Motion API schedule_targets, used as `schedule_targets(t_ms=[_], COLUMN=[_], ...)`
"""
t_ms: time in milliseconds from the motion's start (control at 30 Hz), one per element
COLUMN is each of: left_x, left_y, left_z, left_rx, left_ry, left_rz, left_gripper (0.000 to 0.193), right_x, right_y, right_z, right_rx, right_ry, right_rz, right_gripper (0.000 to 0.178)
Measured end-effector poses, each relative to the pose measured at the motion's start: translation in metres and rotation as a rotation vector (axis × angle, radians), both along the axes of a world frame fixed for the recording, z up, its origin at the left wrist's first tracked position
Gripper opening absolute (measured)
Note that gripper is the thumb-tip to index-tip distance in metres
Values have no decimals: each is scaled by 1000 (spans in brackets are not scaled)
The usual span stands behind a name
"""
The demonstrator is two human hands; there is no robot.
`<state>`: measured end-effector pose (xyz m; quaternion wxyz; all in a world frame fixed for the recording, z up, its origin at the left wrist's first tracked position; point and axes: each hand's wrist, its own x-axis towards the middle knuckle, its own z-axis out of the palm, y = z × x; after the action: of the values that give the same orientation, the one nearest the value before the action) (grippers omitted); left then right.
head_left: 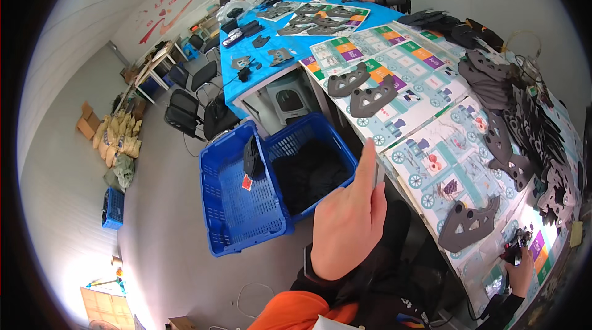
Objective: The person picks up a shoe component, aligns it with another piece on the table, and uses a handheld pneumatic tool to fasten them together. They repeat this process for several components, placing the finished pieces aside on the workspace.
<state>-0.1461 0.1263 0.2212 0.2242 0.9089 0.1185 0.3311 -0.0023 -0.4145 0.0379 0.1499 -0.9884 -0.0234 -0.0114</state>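
White walls enclose a room where a patterned worktop (394, 167) runs away from the person, its far end near a blue-covered table (246, 93). Near the worktop's close end, the right hand (522, 271) has its fingers closed around a dark tool (517, 247); the tool's long axis slants from the left-edge side toward the right edge, its upper end pointing away from the wrist, its finer shape too small to tell.

Just beyond lies a grey piece (472, 225), its long axis set across the worktop, one end near the left edge, the other toward the right. Grey pieces (536, 114) crowd the right edge; bare patterned surface stretches along the left edge up to two more plates (374, 98).

Outside that left edge, the left hand (348, 222) is raised before blue crates (243, 207), index finger straight; whether its other fingers are curled I cannot tell.
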Motion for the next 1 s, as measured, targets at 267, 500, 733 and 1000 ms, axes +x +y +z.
schedule_targets(t_ms=[267,500,733,1000], left_x=[3,4,5,7], left_y=[1,-4,-4,-6], left_z=[-8,-9,-8,-10], left_rx=[-346,-381,-378,-378], left_ry=[-257,-203,-191,-185], left_rz=[128,84,46,32], left_gripper=[84,81,79,78], right_x=[2,1,2,3], right_y=[0,5,3,5], right_z=[-6,0,-4,-1], right_rx=[-22,-17,-14,-16], right_ry=[-11,12,-7,8], right_rz=[27,5,3,7], right_gripper=[72,72,73,73])
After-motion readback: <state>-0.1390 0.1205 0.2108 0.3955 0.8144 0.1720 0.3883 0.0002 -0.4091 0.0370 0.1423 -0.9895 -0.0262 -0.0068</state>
